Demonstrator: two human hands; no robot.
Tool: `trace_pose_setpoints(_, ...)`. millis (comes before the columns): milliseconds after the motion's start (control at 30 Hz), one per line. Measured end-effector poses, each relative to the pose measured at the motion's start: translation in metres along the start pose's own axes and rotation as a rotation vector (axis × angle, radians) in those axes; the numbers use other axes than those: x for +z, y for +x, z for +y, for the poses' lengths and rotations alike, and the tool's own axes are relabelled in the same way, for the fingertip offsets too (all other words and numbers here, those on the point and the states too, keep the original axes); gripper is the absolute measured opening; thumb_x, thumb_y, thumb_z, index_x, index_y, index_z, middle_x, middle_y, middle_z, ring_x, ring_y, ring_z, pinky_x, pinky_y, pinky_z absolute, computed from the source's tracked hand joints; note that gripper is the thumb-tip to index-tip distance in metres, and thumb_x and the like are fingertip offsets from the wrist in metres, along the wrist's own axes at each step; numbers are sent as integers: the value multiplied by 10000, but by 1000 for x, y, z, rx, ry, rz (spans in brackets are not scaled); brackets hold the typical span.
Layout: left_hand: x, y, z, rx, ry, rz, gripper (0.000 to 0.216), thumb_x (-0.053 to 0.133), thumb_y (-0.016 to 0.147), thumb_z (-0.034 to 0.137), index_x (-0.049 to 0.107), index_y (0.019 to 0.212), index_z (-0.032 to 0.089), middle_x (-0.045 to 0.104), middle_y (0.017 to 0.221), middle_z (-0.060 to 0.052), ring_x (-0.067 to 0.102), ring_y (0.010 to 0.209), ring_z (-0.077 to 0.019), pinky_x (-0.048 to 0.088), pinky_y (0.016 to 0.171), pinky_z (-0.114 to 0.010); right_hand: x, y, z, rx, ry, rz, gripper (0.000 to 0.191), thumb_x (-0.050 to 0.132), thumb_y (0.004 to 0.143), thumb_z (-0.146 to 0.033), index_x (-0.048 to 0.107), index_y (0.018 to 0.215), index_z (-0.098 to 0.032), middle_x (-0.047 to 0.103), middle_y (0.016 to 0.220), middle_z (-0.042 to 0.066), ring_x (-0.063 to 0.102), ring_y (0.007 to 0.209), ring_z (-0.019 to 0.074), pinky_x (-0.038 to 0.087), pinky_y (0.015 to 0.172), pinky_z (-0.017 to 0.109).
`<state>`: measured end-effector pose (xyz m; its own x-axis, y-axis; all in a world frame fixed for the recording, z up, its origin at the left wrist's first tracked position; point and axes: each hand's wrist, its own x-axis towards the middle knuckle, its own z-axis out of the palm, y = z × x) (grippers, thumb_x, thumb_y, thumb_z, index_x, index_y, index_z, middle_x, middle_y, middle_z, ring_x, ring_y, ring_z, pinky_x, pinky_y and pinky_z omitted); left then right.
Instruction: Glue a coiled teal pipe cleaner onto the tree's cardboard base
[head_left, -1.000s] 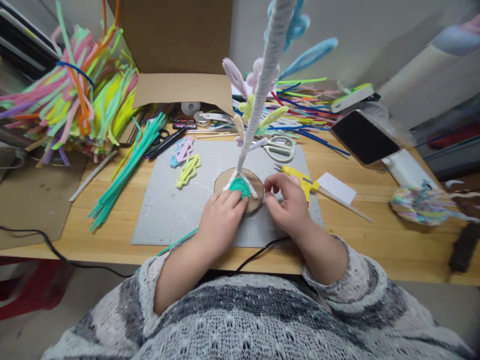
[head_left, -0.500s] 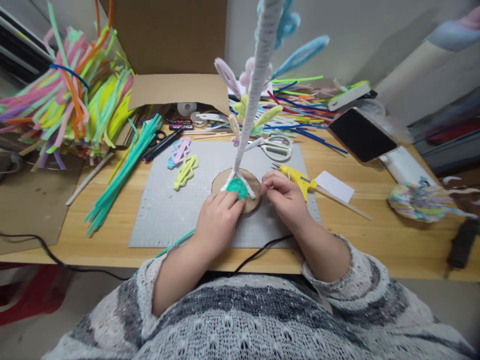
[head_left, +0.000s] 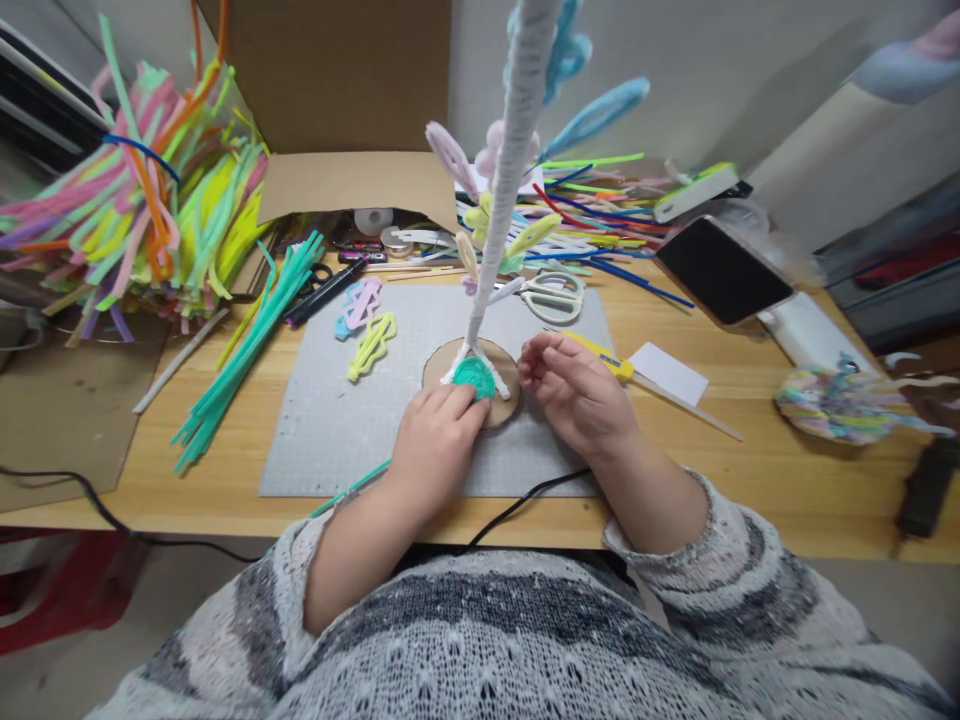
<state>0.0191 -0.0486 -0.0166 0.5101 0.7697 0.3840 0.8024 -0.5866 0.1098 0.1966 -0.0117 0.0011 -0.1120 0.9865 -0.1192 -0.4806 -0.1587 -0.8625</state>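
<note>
A flat coil of green pipe cleaner (head_left: pixel 474 378) lies on a round cardboard base (head_left: pixel 439 368), against the foot of a white wrapped stem (head_left: pixel 495 220). My left hand (head_left: pixel 439 435) grips the coil's near edge, its fingertips pressed on it. To the right of the base, my right hand (head_left: pixel 581 390) is raised with its fingers loosely curled and apart, nothing visible in them. Pale looped flowers and leaves, among them a blue loop (head_left: pixel 600 118), branch off the stem. Behind my right hand a yellow glue gun (head_left: pixel 609 360) is partly hidden.
A grey cutting mat (head_left: pixel 330 430) lies under the work. Scissors (head_left: pixel 553 298), zigzag yellow pipe cleaner (head_left: pixel 373 347) and a green pipe cleaner bundle (head_left: pixel 251 350) lie around it. At right are a phone (head_left: pixel 724 270) and white card (head_left: pixel 669 375). A black cord (head_left: pixel 525 500) crosses the front edge.
My right hand has turned palm inward and its fingers have loosened, covering more of the glue gun. My left hand stays on the green coil.
</note>
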Motion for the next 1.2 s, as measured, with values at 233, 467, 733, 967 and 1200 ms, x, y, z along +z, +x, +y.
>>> trace_pose_setpoints(233, 1, -1, 0, -23, -45, -14, 213, 481, 930, 175, 683, 998, 171, 680, 990, -81, 593, 881, -226, 453, 742, -360, 2, 1, 4, -14, -37, 101, 308, 882, 507, -306, 664, 705, -214, 617, 605, -49, 558, 562, 80, 471, 553, 209)
trace_pose_setpoints(467, -2, 3, -4, -226, -159, -34, 180, 596, 838, 180, 709, 946, 269, 562, 1295, -94, 445, 1250, -310, 371, 959, -492, -2, 5, 15, -140, -324, 155, 350, 805, 610, -463, 590, 701, -202, 543, 548, -66, 480, 470, 85, 422, 481, 242)
trace_pose_setpoints(733, -5, 9, -4, -240, -191, -131, 188, 545, 850, 182, 665, 979, 247, 538, 1361, -84, 413, 1297, -274, 301, 1013, -494, -5, 6, 25, -458, -1179, -61, 407, 354, 959, -464, 659, 1093, -230, 611, 1201, 90, 526, 1164, 239, 364, 1011, 452)
trace_pose_setpoints(967, -4, 13, -8, -249, -211, -158, 212, 561, 829, 195, 664, 1010, 235, 551, 1318, -94, 421, 1256, -293, 317, 1001, -489, 2, 1, 31, -330, -1509, -134, 446, 288, 983, -408, 534, 1335, -288, 395, 1504, 71, 279, 1409, 273, 166, 1100, 578)
trace_pose_setpoints(1200, -1, 11, -10, -232, -219, -133, 263, 553, 830, 190, 647, 1073, 229, 554, 1330, -90, 437, 1233, -287, 327, 993, -484, 6, 0, 31, -309, -1560, -154, 450, 283, 984, -395, 517, 1355, -294, 379, 1518, 63, 253, 1424, 283, 134, 1105, 611)
